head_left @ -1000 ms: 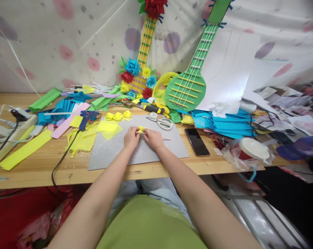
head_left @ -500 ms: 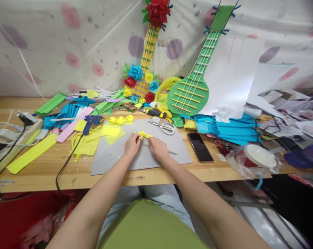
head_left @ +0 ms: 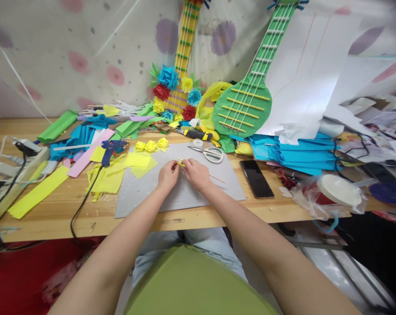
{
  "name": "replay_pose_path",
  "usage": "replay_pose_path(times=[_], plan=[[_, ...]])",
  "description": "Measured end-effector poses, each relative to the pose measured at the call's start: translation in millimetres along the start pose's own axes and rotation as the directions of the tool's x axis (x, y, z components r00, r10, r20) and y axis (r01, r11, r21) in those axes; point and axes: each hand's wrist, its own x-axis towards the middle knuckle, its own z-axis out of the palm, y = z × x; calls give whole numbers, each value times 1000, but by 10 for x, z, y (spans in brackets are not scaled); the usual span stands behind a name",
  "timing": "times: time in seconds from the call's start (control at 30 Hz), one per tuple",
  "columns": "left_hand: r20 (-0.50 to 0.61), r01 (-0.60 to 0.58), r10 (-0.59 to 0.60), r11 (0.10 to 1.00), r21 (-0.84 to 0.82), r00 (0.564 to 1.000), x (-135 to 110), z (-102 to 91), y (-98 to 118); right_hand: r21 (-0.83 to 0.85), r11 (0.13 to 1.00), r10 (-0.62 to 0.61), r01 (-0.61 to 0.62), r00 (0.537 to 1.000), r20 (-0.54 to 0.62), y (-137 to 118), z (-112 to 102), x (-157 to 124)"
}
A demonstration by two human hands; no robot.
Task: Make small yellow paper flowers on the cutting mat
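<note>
Over the grey cutting mat (head_left: 141, 197), my left hand (head_left: 168, 176) and my right hand (head_left: 196, 174) meet with pinched fingers. Between their fingertips is a small piece of yellow crepe paper (head_left: 181, 164), mostly covered by the fingers. A thin stick (head_left: 217, 178) lies on the mat just right of my right hand. Several small yellow paper flowers (head_left: 151, 146) sit in a row at the mat's back left. Behind my right hand rest white-handled scissors (head_left: 213, 154) and a roll of clear tape (head_left: 198, 143). Yellow paper squares (head_left: 139, 160) lie left of my hands.
A blue glue gun (head_left: 109, 151) stands at left, its black cord running over the table edge. A phone (head_left: 257, 178) lies right of the mat, with a bagged cup (head_left: 335, 192) beyond. Behind stand a green paper instrument (head_left: 243, 107) and a flower-decorated yellow one (head_left: 184, 48).
Both hands have drawn closer together, and the yellow paper, earlier spread wider between them, is now mostly hidden by fingers. The view has tilted slightly downward.
</note>
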Motion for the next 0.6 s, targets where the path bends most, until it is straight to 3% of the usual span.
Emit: replay_pose_path(times=[0.6], plan=[[-7,39,-39,999,-4,999,26,-66,-24,121,991,-52,51,999,5,-28,-35,141]])
